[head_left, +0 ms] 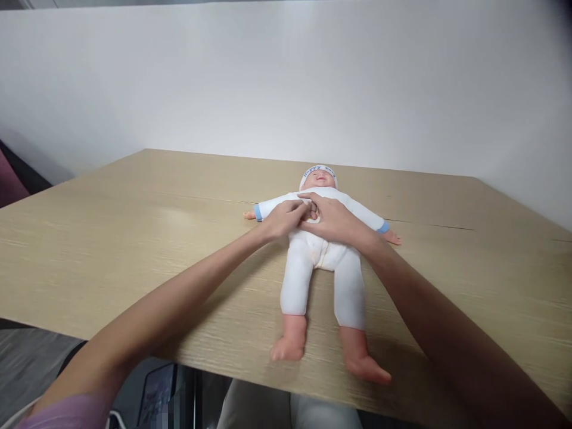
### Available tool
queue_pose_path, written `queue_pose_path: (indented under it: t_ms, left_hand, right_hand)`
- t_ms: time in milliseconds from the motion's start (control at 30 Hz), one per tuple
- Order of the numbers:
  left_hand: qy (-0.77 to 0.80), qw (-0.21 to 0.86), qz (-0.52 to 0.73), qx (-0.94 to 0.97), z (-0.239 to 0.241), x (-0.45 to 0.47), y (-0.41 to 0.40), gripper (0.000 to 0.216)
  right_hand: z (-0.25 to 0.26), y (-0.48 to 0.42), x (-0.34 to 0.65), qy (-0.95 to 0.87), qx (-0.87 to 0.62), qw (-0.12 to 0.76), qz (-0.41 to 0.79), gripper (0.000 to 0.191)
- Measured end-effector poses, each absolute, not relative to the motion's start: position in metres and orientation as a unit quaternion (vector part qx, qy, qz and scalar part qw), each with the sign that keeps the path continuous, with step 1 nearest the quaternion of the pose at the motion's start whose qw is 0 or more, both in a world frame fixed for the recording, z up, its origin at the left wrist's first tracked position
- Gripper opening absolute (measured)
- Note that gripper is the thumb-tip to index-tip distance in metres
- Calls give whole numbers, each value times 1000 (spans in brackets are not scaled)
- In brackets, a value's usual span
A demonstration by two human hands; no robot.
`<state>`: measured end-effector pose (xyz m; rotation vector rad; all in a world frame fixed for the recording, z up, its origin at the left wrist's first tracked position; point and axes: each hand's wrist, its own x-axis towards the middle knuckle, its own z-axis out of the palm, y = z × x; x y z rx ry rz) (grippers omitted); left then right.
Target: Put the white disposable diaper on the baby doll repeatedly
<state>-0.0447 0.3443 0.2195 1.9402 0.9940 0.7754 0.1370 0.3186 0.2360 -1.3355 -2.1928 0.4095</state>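
Observation:
A baby doll [348, 292] lies on its back on the table, head away from me, arms spread and feet toward me. It wears a white suit with blue cuffs, a lettered white headband [319, 169] and what looks like a white diaper [319, 250] at the hips. My left hand [286, 218] rests on the doll's belly with its fingers curled together; whatever is between them is hidden. Against it, my right hand [333, 219] lies on the doll's torso, thumb and forefinger spread apart. Both hands cover the doll's middle.
The wooden table [134, 250] has a thin seam across it and meets a white wall [268, 77] at the back. Below the front edge are my legs [259, 405] and a dark-screened device [157, 390]. A purple and black object [13, 176] stands at far left.

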Motion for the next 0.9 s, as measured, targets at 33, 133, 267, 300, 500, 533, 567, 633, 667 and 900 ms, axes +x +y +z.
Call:
queue_pose_path:
  t_ms: [33,133,267,300,500,533,567,633,667,900]
  left_hand:
    - [369,405,316,775,218,-43,347,49]
    - [325,415,356,771,208,-45,355,57]
    - [331,463,421,706,189,-49,365,39]
    - [343,467,422,697,185,-50,367,38]
    - [330,469,412,708,171,-51,373,39]
    - [326,467,417,708,170,-50,373,38]
    - [331,456,422,710,171,-49,372,35]
    - [363,403,443,714,174,-46,365,27]
    - [384,365,460,712,178,-45,359,23]
    - [309,234,483,785,217,-53,277,28]
  right_hand:
    - [236,319,138,-812,-491,276,153,54]
    - [236,319,141,-808,-490,283,162,41]
    - [240,319,145,-790,-506,280,203,41]
    - [240,318,145,-787,-509,279,210,42]
    - [230,326,148,-774,-519,318,176,45]
    - [228,328,148,-771,-521,328,166,45]
    - [226,330,147,-768,-522,338,155,44]
    - [226,330,145,-764,-516,368,122,41]
    - [227,326,143,-763,-506,390,98,39]
    - [243,224,151,-807,-376,448,82,9]
